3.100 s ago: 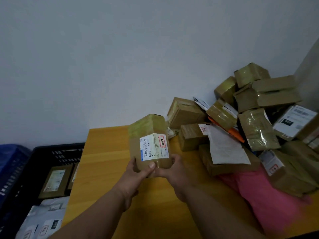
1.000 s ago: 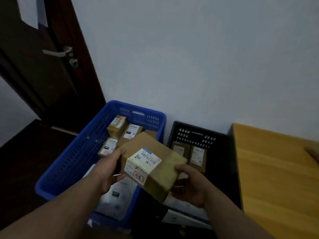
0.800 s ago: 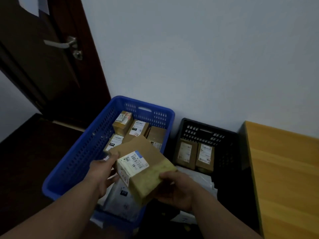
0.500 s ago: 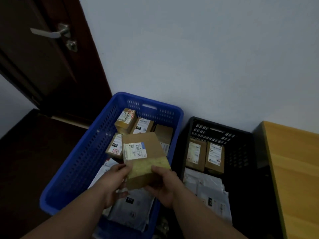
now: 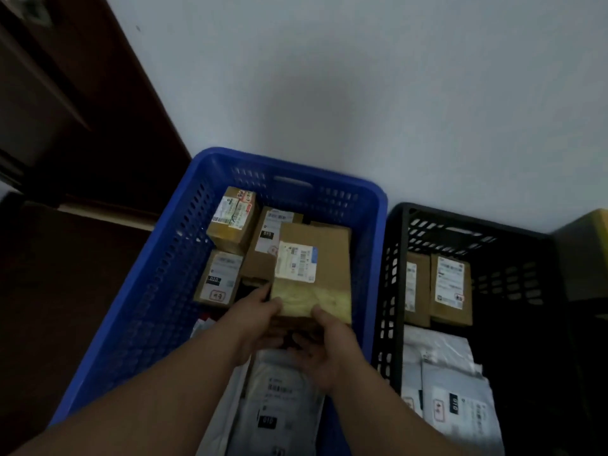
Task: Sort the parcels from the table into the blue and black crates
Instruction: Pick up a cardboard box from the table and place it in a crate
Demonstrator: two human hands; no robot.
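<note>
A brown cardboard parcel (image 5: 325, 258) with a white label and taped near end is held inside the blue crate (image 5: 158, 291), over the boxes lying there. My left hand (image 5: 253, 320) grips its near left corner and my right hand (image 5: 325, 350) grips its near right edge, thumbs on top. The blue crate holds several small labelled boxes (image 5: 230, 222) at the back and white mailer bags (image 5: 283, 396) at the front. The black crate (image 5: 513, 258) stands to its right with two upright boxes (image 5: 449, 291) and white bags (image 5: 454, 390).
A white wall rises behind both crates. A dark wooden door (image 5: 65, 93) and dark floor lie to the left. The corner of the yellow wooden table (image 5: 592, 232) shows at the far right edge, beside the black crate.
I turned from the table pile to the crates, carrying the parcel. Over the last second both hands lowered it forward into the blue crate and levelled it, label up.
</note>
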